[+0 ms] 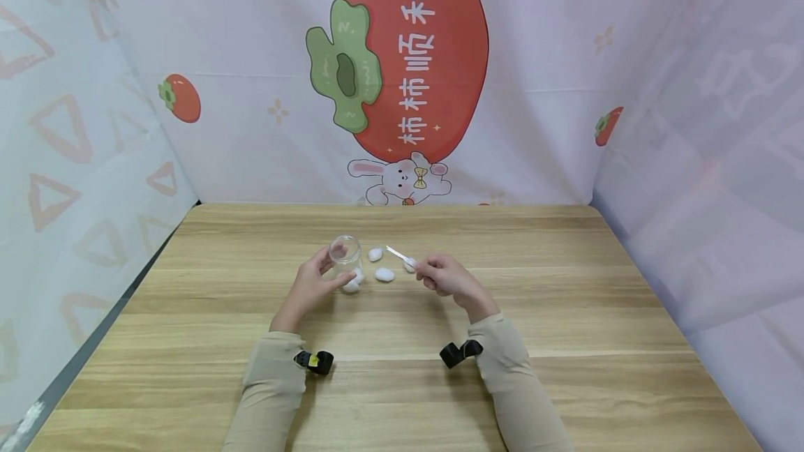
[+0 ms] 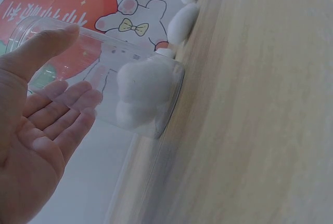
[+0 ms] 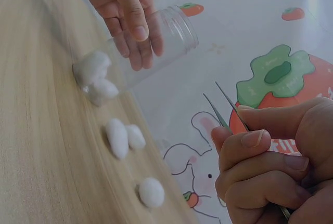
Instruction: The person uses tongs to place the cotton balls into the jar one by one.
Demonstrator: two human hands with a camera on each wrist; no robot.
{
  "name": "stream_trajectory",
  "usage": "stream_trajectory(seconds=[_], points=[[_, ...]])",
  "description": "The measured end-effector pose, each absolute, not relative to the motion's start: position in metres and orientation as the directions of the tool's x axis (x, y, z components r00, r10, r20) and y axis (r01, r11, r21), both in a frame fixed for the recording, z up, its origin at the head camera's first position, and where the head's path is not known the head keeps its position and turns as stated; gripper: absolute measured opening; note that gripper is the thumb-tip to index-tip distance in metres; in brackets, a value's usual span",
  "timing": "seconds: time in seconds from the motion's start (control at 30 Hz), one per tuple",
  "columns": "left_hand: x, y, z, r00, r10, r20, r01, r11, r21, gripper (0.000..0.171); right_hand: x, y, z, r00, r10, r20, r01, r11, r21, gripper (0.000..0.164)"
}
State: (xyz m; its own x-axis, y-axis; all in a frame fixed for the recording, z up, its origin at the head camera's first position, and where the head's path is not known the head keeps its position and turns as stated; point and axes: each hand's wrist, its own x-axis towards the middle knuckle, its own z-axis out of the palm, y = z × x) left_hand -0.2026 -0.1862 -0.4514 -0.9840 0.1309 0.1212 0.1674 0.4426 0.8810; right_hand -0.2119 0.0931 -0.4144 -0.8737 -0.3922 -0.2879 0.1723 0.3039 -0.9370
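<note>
A clear open-topped jar (image 1: pixel 346 264) stands upright on the table with several white cotton balls (image 2: pixel 143 96) at its bottom. My left hand (image 1: pixel 314 284) holds it round the side, thumb on the near side and fingers behind. In my right hand (image 1: pixel 449 279) is a pair of metal tweezers (image 3: pixel 221 107), pinched between thumb and forefinger. Their tips are apart with nothing between them, pointing toward the jar. Three loose cotton balls lie between the hands: one at the back (image 1: pixel 375 254), one in front (image 1: pixel 384 274), and one (image 3: pixel 151 192) beneath the tweezers in the head view.
The wooden table (image 1: pixel 389 382) runs back to a white printed cloth (image 1: pixel 534 131), with more cloth along the left and right sides. Each forearm bears a black wrist camera, the left one (image 1: pixel 323 362) and the right one (image 1: pixel 451 354).
</note>
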Motion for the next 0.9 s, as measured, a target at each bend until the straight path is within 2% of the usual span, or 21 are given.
stream_trajectory(seconds=[0.9], points=[[-0.202, -0.186, -0.452, -0.985, 0.127, 0.117, 0.162, 0.443, 0.882, 0.07, -0.221, 0.125, -0.427, -0.873, -0.378, -0.309, 0.2, 0.3, -0.933, 0.026]])
